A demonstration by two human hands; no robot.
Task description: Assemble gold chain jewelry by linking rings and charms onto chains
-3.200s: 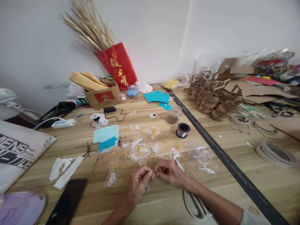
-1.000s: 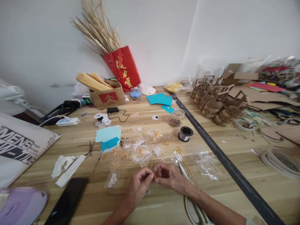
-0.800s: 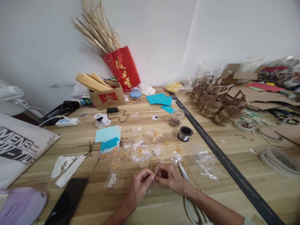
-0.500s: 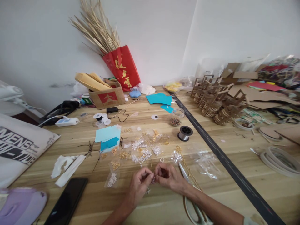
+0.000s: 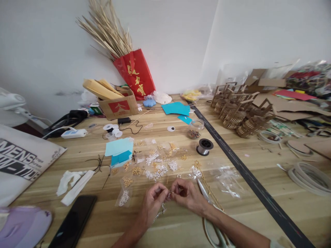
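Both hands meet fingertip to fingertip near the front of the table. My left hand [image 5: 154, 202] is closed in a pinch, and a silver chain [image 5: 161, 210] hangs below its fingers. My right hand [image 5: 188, 197] is also pinched, its thumb and forefinger against a tiny shiny piece too small to name. Beyond the fingertips lie small bags of silver beads [image 5: 158, 171] and gold findings [image 5: 136, 170]. A pair of scissors [image 5: 204, 191] and a gold chain [image 5: 206, 179] lie beside and partly under my right forearm.
A wire spool [image 5: 204, 147] and a jar of beads [image 5: 194, 132] stand farther back. At left are a phone [image 5: 73, 220] and blue paper [image 5: 117, 147]. Woven baskets [image 5: 240, 113] stand at right, past a dark strip [image 5: 232, 158] across the table.
More of the silver chain now shows below my left hand. Both hands stay in nearly the same place, still pinched together.
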